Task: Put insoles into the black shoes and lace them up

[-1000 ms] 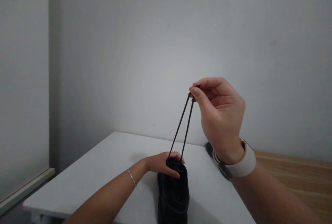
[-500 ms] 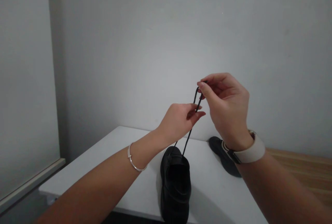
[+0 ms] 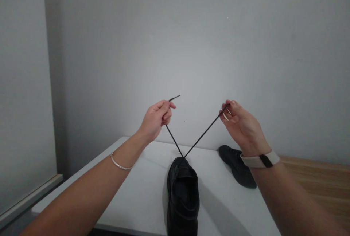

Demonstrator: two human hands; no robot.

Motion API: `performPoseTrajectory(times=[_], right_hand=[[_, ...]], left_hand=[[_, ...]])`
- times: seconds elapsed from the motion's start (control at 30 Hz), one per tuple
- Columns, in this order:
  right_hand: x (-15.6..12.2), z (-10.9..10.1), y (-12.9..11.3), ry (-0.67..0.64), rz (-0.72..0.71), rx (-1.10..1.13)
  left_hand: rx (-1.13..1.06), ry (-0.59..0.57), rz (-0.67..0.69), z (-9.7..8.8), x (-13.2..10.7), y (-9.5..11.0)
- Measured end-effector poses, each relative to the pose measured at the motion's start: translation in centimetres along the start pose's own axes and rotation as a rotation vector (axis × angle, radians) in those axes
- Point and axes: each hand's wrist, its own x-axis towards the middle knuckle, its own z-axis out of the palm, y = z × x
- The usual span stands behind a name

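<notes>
A black shoe (image 3: 183,196) stands on the white table (image 3: 131,196), its toe pointing away from me. Two ends of its black lace (image 3: 203,133) rise from the far eyelets in a V. My left hand (image 3: 156,118) pinches the left end, whose tip sticks out past my fingers. My right hand (image 3: 240,125) pinches the right end. Both hands are raised above the shoe and held apart, with the lace pulled taut.
A second black shoe (image 3: 237,170) lies on the table at the right, partly behind my right wrist. A wooden surface (image 3: 314,177) adjoins the table on the right. A grey wall stands close behind, and a ledge runs along the left.
My left hand left the shoe, rose to the lace ends held in my right hand and took one. The two hands then moved apart, spreading the lace into a V.
</notes>
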Motion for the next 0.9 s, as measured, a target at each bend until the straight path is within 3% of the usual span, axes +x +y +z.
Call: performPoseTrajectory(times=[0.17, 0.27, 0.33, 0.4, 0.47, 0.53, 0.57, 0.67, 0.73, 0.8, 0.9], right_hand=[[1.0, -9.7, 1.7, 0.167, -0.017, -0.051], [0.0, -14.8, 2.5, 0.237, -0.049, -0.117], [-1.3, -17.2, 3.3, 0.277, -0.064, -0.18], [-2.8, -18.5, 4.4, 0.291, -0.074, -0.264], [-4.4, -18.6, 5.9, 0.272, -0.054, -0.348], [-5.9, -17.6, 7.5, 0.182, 0.01, -0.461], [-6.6, -16.8, 8.3, 0.104, 0.052, -0.535], [-8.5, -13.9, 10.6, -0.24, 0.156, -0.787], [-9.4, -12.3, 11.9, -0.367, 0.213, -0.812], [-10.0, -11.4, 13.0, -0.392, 0.283, -0.761], [-10.5, -11.0, 14.1, -0.372, 0.369, -0.658]], left_hand=[[-0.007, 0.313, -0.107, -9.2, -1.8, -1.6], [0.058, 0.401, -0.157, -14.2, -4.5, -3.1], [0.121, 0.446, -0.188, -16.5, -6.5, -4.3], [0.2, 0.467, -0.223, -17.6, -8.3, -5.6], [0.27, 0.453, -0.269, -17.3, -9.6, -6.9], [0.374, 0.374, -0.304, -15.8, -10.3, -8.0], [0.449, 0.303, -0.304, -14.7, -10.5, -8.4], [0.8, -0.059, -0.223, -10.9, -11.1, -9.2], [0.943, -0.231, -0.194, -8.6, -11.5, -9.5], [1.003, -0.301, -0.208, -6.9, -12.1, -9.7], [1.023, -0.295, -0.256, -5.7, -12.7, -10.1]])
